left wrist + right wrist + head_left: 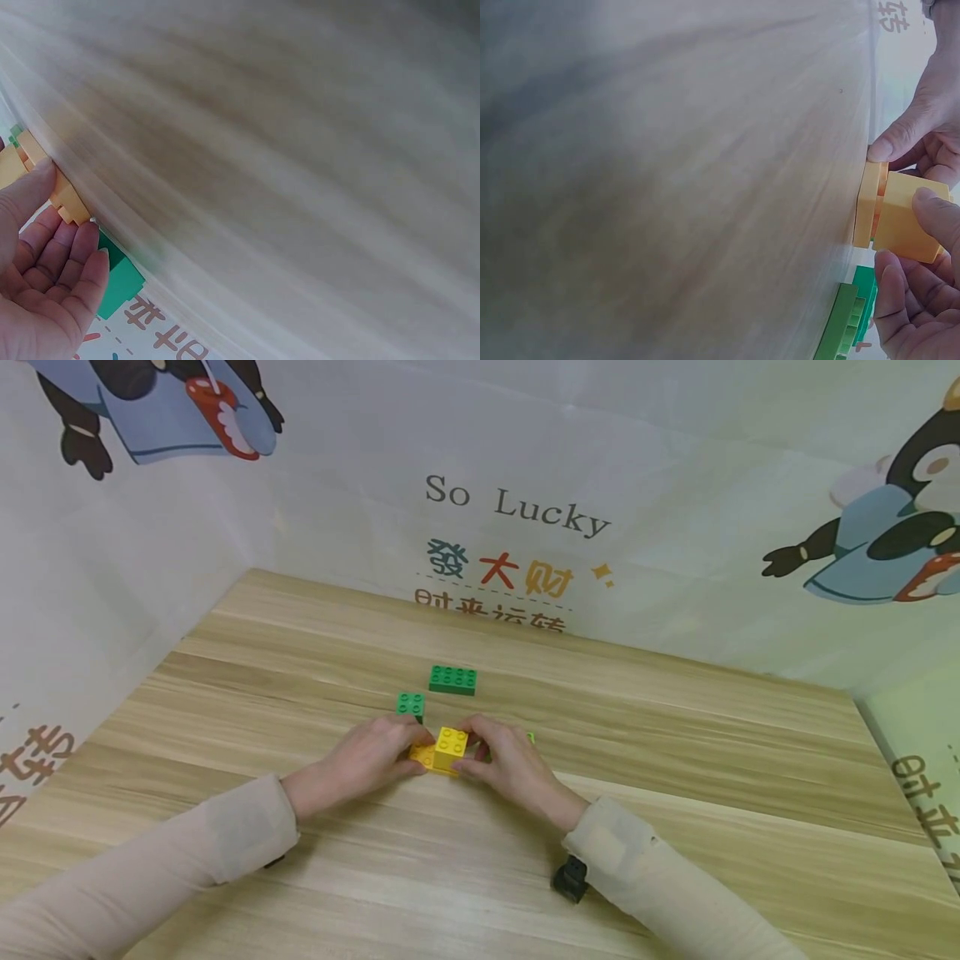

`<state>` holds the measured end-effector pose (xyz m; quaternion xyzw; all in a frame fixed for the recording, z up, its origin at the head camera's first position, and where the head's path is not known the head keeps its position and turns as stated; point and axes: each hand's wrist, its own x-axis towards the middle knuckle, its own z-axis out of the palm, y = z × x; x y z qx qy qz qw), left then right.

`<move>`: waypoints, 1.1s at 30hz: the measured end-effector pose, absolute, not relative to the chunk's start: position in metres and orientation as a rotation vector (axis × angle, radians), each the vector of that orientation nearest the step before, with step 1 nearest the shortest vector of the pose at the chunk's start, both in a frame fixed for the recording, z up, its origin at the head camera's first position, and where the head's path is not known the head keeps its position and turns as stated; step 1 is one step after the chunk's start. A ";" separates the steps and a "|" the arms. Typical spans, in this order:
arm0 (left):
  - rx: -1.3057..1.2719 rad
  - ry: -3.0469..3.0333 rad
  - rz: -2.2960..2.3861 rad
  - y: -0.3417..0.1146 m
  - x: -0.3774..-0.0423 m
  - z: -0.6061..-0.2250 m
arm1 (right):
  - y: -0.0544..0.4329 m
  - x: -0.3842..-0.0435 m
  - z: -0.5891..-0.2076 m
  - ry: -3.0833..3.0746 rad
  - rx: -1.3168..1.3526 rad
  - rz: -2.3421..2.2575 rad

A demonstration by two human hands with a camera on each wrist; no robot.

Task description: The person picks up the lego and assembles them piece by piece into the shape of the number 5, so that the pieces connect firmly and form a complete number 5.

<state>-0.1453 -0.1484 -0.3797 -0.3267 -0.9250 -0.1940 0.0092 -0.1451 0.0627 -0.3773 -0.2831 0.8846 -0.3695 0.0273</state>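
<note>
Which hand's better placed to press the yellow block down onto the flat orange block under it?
Probably the right hand: it grips the yellow block directly. The left hand holds the flat orange block at its left end, so it seems better placed to steady that.

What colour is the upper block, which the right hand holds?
The upper block is bright yellow; the head view shows it best.

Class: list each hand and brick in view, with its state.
Left hand: pinching the flat brick
Right hand: gripping the yellow cube
Flat brick: studs up, partly covered
Yellow cube: studs up, seating unclear
Long green brick: lying studs up
Small green brick: studs up
Lime brick: studs up
</note>
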 end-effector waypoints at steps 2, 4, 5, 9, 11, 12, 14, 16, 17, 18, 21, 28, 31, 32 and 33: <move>-1.021 -2.889 -0.604 -0.148 -0.145 -0.380 | 0.063 -0.145 -0.377 2.733 -0.870 -1.137; -1.021 -2.888 -0.600 -0.148 -0.146 -0.380 | 0.063 -0.145 -0.377 2.733 -0.867 -1.132; -1.022 -2.888 -0.599 -0.149 -0.146 -0.380 | 0.063 -0.145 -0.377 2.731 -0.863 -1.130; -1.022 -2.884 -0.594 -0.149 -0.146 -0.379 | 0.062 -0.145 -0.376 2.734 -0.863 -1.119; -1.022 -2.885 -0.592 -0.148 -0.146 -0.379 | 0.062 -0.145 -0.376 2.739 -0.866 -1.107; -1.023 -2.885 -0.589 -0.148 -0.146 -0.379 | 0.062 -0.144 -0.375 2.743 -0.871 -1.099; -1.025 -2.887 -0.587 -0.148 -0.146 -0.379 | 0.062 -0.144 -0.375 2.751 -0.877 -1.078; -1.028 -2.887 -0.584 -0.148 -0.146 -0.379 | 0.062 -0.144 -0.374 2.760 -0.894 -1.053; -1.029 -2.887 -0.584 -0.148 -0.146 -0.379 | 0.062 -0.144 -0.374 2.764 -0.905 -1.036; -1.030 -2.887 -0.583 -0.148 -0.146 -0.379 | 0.061 -0.145 -0.374 2.765 -0.916 -1.023; -1.029 -2.890 -0.579 -0.148 -0.146 -0.379 | 0.061 -0.145 -0.373 2.769 -0.957 -0.993; -1.032 -2.899 -0.572 -0.147 -0.146 -0.378 | 0.061 -0.147 -0.370 2.746 -0.976 -0.967; -1.035 -2.897 -0.567 -0.147 -0.146 -0.377 | 0.061 -0.148 -0.369 2.736 -0.967 -0.960; -1.036 -2.897 -0.565 -0.147 -0.146 -0.377 | 0.061 -0.148 -0.369 2.731 -0.963 -0.960; -1.039 -2.896 -0.563 -0.147 -0.146 -0.377 | 0.061 -0.148 -0.369 2.727 -0.960 -0.960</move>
